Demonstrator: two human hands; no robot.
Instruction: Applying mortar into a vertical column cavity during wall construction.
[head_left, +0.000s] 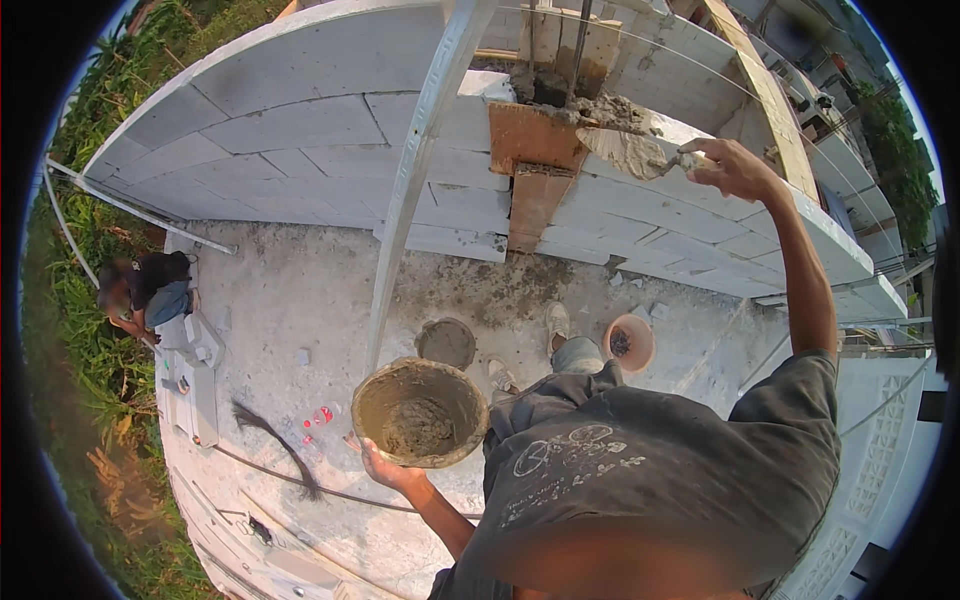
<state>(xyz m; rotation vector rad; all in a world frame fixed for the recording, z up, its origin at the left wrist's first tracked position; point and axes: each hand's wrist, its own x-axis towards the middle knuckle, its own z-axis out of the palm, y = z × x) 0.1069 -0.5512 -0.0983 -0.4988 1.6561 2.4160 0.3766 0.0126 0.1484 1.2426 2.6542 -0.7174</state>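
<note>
My left hand [385, 462] grips the side of a round bowl [420, 418] of grey wet mortar, held low in front of me. My right hand [730, 170] is raised at the top of the white block wall [300, 140], closed on the handle of a mortar-covered trowel [630, 150]. The trowel blade lies beside lumps of mortar [625, 112] and a rust-brown board [535, 135] fixed over a gap in the blocks, where metal bars [575, 50] stand up.
A pale upright post [410, 190] crosses the view. A dark round patch or container of mortar [446, 344] and a pink bucket [628, 343] sit by my feet. A co-worker [155, 295] crouches at the left edge near cut blocks [200, 380]. A dark cord [360, 498] runs across the floor.
</note>
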